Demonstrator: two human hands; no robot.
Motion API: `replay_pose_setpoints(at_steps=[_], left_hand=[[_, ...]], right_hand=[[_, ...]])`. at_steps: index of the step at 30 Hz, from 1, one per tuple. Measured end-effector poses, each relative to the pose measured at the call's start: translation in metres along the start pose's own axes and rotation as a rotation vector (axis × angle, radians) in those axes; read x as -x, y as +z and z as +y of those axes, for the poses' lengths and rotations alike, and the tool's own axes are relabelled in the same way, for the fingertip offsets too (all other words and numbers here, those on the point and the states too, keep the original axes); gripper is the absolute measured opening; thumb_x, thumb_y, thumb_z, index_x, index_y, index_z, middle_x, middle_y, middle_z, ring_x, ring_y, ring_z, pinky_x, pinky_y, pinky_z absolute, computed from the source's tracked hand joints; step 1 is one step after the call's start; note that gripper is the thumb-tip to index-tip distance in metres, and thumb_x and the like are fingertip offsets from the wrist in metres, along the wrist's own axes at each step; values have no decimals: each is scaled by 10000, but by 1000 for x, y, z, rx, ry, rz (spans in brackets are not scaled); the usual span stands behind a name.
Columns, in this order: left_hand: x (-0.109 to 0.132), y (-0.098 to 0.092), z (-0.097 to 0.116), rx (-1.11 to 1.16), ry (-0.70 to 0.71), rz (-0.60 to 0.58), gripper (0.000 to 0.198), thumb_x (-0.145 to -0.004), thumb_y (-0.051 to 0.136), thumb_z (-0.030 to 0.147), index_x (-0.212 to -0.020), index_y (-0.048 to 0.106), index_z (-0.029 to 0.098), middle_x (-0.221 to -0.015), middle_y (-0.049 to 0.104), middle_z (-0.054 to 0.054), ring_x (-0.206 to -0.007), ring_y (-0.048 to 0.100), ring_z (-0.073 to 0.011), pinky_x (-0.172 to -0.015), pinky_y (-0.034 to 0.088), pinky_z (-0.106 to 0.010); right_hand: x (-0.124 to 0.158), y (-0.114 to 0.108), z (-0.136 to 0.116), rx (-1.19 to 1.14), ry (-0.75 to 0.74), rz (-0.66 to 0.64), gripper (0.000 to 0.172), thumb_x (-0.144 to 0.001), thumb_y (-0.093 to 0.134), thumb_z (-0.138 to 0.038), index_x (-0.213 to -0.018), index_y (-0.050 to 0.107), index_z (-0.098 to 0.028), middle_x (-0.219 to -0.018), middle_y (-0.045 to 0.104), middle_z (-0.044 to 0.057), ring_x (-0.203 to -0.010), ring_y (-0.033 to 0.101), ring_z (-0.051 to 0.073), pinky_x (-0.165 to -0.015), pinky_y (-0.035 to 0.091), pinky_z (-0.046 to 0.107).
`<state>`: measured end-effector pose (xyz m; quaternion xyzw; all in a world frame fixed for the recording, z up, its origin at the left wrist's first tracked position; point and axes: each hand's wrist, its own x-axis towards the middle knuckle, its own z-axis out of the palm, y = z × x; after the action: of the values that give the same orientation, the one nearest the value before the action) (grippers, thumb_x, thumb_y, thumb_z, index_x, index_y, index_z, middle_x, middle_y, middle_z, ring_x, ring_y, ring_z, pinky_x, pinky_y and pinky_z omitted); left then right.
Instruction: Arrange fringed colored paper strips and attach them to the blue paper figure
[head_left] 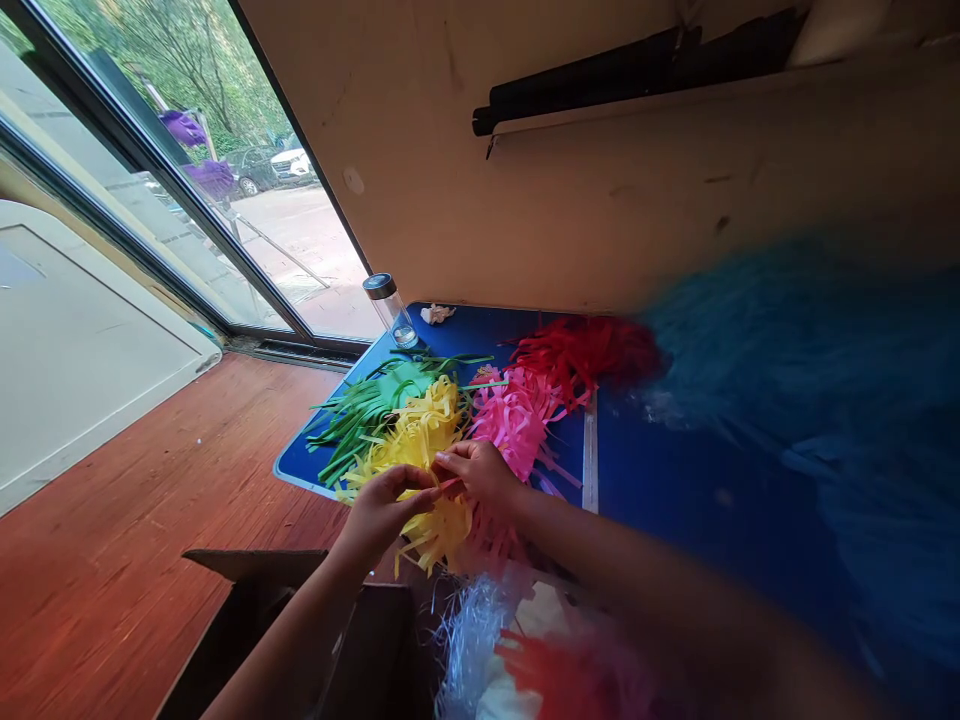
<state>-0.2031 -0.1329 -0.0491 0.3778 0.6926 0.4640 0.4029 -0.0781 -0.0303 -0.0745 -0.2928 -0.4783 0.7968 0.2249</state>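
Observation:
Both my hands meet over the front edge of a blue table, fingertips almost touching. My left hand point(394, 505) is closed in a pinch at a yellow fringe strip point(442, 530), whose cut ends hang below the fingers. From the right, my right hand point(484, 475) pinches at the same spot; a small pinkish-red bit shows between the hands, its kind unclear. More yellow fringe point(420, 425) lies just behind them. Beside it are a green fringe bundle point(375, 405) on the left, and a pink fringe bundle point(514, 420) and a red fringe bundle point(585, 355) on the right.
A clear bottle point(391, 312) with a dark lid stands on the blue table point(551, 555) near crumpled white tissue point(436, 314). Blurred blue fringe point(810, 340) fills the right. Below are an open cardboard box point(255, 565), shiny clear strands point(476, 640) and blurred red fringe point(555, 675). A glass door is at left.

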Motion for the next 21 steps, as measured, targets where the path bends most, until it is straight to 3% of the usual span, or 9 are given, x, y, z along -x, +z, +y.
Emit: replay_pose_setpoints(at_steps=[9,13,21], left_hand=[[2,1,6,99,-103,10,339,-543,846,405,-698,679,156,-727,656,-4,-701,629,-137,-654,555,-254],[3,-2,3,114,-114,23,325,-553,824,393,-702,649,162,-732,649,2,-695,631,-135,-651,556,-261],[-6,2,2,-55,0,272,301,-596,683,407,-749,513,211,-669,504,72,-553,489,-89,-467,399,-181]], right_hand=[[6,2,-7,63,-45,-26,252,-679,773,-336,-707,607,-149,-641,586,-45,-521,536,80,-507,451,196],[6,1,-6,153,-54,-23,133,-713,697,-232,-698,588,-157,-616,569,-52,-486,527,84,-482,433,203],[1,5,3,230,-117,48,67,-717,631,-150,-676,581,-164,-620,564,-54,-547,512,91,-538,409,203]])
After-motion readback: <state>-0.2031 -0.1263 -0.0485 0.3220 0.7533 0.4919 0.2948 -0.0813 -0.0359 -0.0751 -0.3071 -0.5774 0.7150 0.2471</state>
